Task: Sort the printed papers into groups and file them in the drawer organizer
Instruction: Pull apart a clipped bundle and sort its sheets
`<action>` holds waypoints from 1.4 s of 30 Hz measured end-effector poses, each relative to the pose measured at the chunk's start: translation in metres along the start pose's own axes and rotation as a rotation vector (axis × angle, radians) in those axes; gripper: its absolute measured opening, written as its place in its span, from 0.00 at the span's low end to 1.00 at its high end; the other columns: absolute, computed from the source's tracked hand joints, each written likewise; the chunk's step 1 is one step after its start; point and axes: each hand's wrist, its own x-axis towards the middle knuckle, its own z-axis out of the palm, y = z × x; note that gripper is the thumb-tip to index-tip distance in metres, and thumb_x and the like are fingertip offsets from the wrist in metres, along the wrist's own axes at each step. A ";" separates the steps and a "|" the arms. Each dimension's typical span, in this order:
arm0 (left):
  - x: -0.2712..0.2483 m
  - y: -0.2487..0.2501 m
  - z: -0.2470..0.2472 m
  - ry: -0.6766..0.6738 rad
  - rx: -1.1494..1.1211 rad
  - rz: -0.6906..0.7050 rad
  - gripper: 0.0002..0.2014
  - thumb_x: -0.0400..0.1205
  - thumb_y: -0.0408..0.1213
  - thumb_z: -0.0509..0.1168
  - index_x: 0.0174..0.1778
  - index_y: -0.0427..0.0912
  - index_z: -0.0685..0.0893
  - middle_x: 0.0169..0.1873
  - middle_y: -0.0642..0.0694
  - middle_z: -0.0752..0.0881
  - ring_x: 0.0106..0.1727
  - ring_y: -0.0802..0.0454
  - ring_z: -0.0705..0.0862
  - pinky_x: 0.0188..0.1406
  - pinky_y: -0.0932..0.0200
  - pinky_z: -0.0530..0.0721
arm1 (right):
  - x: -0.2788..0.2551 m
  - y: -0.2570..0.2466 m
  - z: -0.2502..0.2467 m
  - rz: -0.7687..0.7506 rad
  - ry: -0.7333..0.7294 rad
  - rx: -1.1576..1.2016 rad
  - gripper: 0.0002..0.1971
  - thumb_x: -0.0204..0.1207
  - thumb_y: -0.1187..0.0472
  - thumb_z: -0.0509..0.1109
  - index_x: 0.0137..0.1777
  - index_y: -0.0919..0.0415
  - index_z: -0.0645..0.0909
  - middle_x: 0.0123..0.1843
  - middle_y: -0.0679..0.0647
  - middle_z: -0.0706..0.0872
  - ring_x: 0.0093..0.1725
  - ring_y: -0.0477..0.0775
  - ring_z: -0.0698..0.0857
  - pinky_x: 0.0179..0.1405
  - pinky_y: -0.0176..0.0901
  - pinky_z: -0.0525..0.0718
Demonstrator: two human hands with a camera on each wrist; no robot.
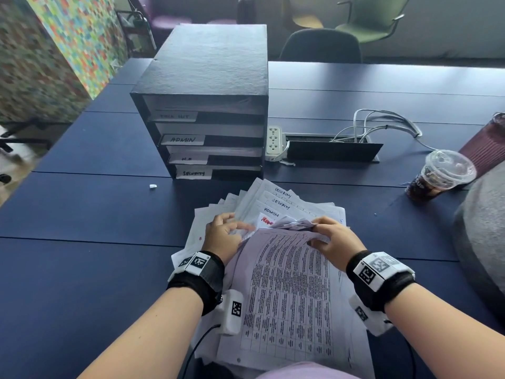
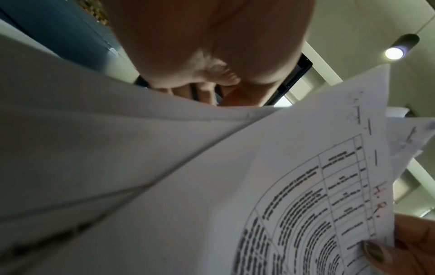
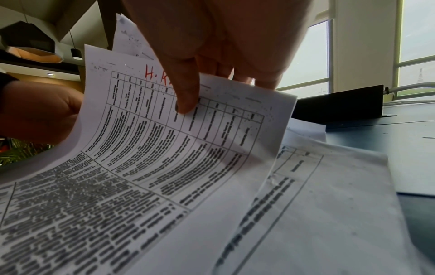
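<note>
A black drawer organizer (image 1: 207, 72) stands on the dark blue table (image 1: 82, 214); its slots carry handwritten labels, among them ADMIN (image 1: 183, 139) and SECURITY (image 1: 194, 173). In front of it lies a loose pile of printed papers (image 1: 276, 203) marked SECURITY and ADMIN. My right hand (image 1: 330, 239) pinches the top edge of a table-printed sheet (image 3: 164, 148) marked H.R. in red, thumb (image 3: 186, 96) on its face. My left hand (image 1: 224, 233) holds the fanned sheets at the pile's left, fingers curled, partly hidden behind the lifted sheet.
To the organizer's right are a white power strip (image 1: 274, 142) and a black cable box (image 1: 330, 150) with white cables. An iced drink cup (image 1: 442, 176) and a maroon tumbler (image 1: 489, 149) stand at the far right, beside a grey rounded object (image 1: 481, 242). Chairs stand behind the table.
</note>
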 end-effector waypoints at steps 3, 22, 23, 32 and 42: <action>-0.005 0.005 0.000 -0.060 -0.070 0.012 0.18 0.78 0.23 0.54 0.38 0.50 0.84 0.30 0.53 0.77 0.29 0.59 0.73 0.30 0.67 0.71 | -0.001 0.000 -0.001 0.006 -0.007 -0.001 0.11 0.74 0.59 0.72 0.57 0.56 0.85 0.59 0.44 0.80 0.50 0.44 0.76 0.47 0.33 0.70; 0.009 0.005 0.005 -0.031 -0.025 0.034 0.20 0.77 0.39 0.70 0.65 0.52 0.80 0.48 0.47 0.81 0.45 0.52 0.80 0.51 0.59 0.81 | 0.002 -0.001 -0.002 0.038 -0.035 -0.011 0.10 0.76 0.60 0.71 0.56 0.58 0.84 0.55 0.40 0.74 0.52 0.48 0.79 0.47 0.31 0.68; 0.007 0.007 0.005 -0.053 -0.083 0.039 0.17 0.78 0.42 0.69 0.64 0.53 0.80 0.44 0.48 0.81 0.43 0.51 0.80 0.48 0.59 0.80 | 0.004 -0.001 -0.001 0.040 -0.034 -0.016 0.10 0.76 0.60 0.71 0.55 0.58 0.84 0.57 0.40 0.75 0.52 0.47 0.78 0.47 0.29 0.67; 0.011 0.004 0.009 -0.082 -0.069 -0.086 0.12 0.73 0.49 0.73 0.28 0.47 0.84 0.51 0.47 0.82 0.55 0.49 0.81 0.62 0.53 0.80 | 0.014 -0.002 -0.003 0.041 -0.084 -0.040 0.13 0.75 0.57 0.71 0.59 0.54 0.85 0.65 0.43 0.78 0.67 0.49 0.74 0.57 0.30 0.65; 0.008 0.009 0.003 -0.083 0.003 -0.069 0.33 0.73 0.42 0.73 0.74 0.52 0.69 0.65 0.46 0.68 0.62 0.50 0.75 0.63 0.57 0.75 | 0.012 -0.005 -0.004 0.041 -0.108 -0.031 0.13 0.76 0.58 0.70 0.61 0.53 0.84 0.66 0.44 0.78 0.67 0.49 0.73 0.61 0.34 0.67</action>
